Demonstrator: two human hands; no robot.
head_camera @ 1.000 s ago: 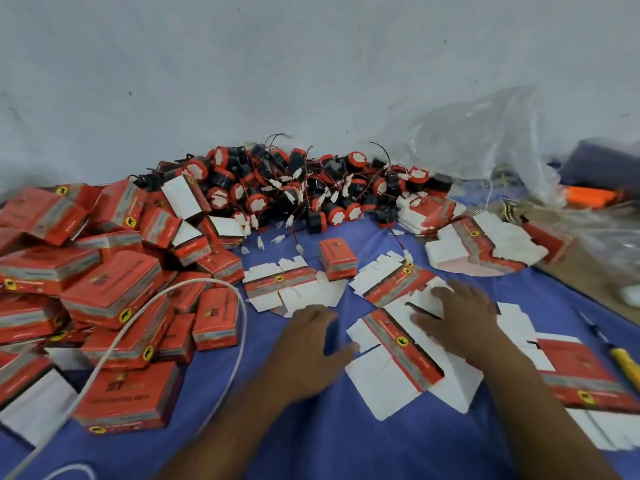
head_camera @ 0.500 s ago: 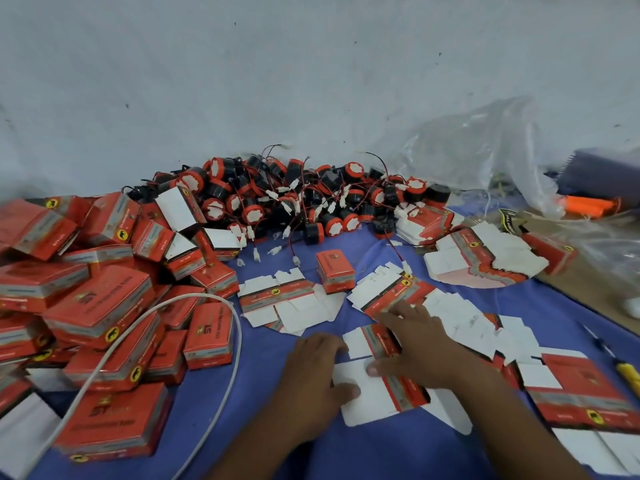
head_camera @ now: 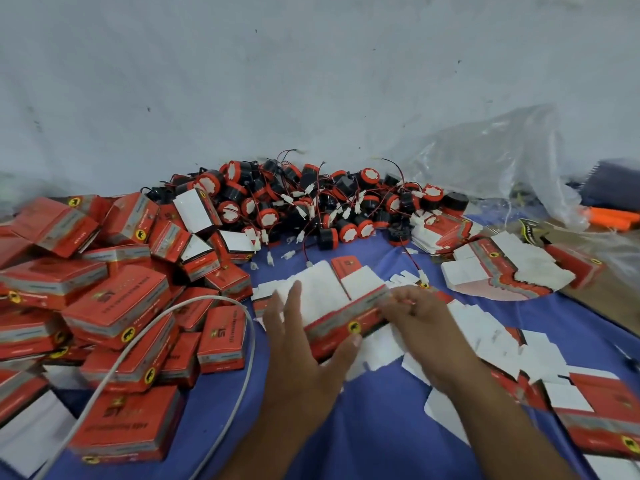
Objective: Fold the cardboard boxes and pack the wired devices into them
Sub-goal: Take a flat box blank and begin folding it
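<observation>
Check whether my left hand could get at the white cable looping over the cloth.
Probably yes: the white cable lies uncovered on the blue cloth just beside the left hand, nothing between them, though that hand would first have to leave the flat carton.

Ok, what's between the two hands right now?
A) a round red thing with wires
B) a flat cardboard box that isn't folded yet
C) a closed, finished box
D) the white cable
B: the right hand pinches a flat cardboard box with its white flaps spread out, and the left hand touches its other end. The wired devices lie heaped by the wall.
</observation>
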